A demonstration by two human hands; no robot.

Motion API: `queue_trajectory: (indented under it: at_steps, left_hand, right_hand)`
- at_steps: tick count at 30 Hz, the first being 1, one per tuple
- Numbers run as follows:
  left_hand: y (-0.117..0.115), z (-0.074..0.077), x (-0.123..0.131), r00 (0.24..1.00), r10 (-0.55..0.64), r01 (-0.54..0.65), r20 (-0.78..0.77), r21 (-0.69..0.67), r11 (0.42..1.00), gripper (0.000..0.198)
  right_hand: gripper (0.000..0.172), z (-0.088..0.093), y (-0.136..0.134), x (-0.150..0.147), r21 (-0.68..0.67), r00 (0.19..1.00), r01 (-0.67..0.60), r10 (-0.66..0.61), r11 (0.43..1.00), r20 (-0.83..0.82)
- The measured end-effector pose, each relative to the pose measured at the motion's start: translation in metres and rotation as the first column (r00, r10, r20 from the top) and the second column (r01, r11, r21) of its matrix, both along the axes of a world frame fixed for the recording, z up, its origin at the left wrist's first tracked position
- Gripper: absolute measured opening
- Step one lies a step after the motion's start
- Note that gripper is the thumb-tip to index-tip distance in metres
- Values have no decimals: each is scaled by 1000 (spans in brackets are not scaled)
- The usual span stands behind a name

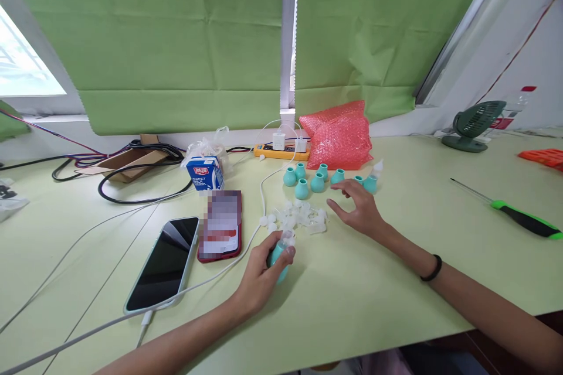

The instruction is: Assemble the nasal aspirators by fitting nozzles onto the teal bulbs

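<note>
My left hand (264,272) is wrapped round a teal squeeze bulb (278,253) with a clear plastic piece (288,237) at its top; fingers hide part of the bulb. To the right, my right hand (358,208) is open, thumb and fingers apart, with nothing visible between them. Just beyond its fingertips stand several more teal bulbs (317,182) with open necks. One at the right end (370,184) has a clear tip (377,169) on it. Between my hands and slightly farther back lies a loose pile of small translucent plastic parts (297,215).
A black-screened phone (165,263), a red-cased phone (220,225) and a blue milk carton (204,173) are at left, with a white cable (229,268) crossing. Behind are an orange power strip (281,153) and pink bubble-wrap bag (341,137). Right: screwdriver (523,217), green fan (477,123).
</note>
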State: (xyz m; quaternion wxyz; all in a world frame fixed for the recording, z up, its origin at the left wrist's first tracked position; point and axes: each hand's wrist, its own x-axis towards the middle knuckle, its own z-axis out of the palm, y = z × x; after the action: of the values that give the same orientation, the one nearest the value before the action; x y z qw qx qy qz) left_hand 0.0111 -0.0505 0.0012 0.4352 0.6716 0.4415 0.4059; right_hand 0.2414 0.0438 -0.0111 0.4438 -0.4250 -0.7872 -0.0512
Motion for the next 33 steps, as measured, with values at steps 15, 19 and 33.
queue_trajectory:
  at_steps: [15, 19, 33]
  left_hand:
    - [3, -8, 2, 996, 12, 0, 83, -139, 990, 29]
    - [3, -8, 2, 1000, 8, -8, -3, -106, 994, 34]
    - [-3, -7, 5, 970, 9, 28, -244, 149, 989, 31]
  right_hand:
    - [20, -4, 1, 2, -419, 938, -16, 158, 908, 308]
    - [19, -1, 0, -1, -358, 981, -113, 162, 927, 109]
    - [21, 24, -55, -28, -607, 758, -635, 538, 479, -369]
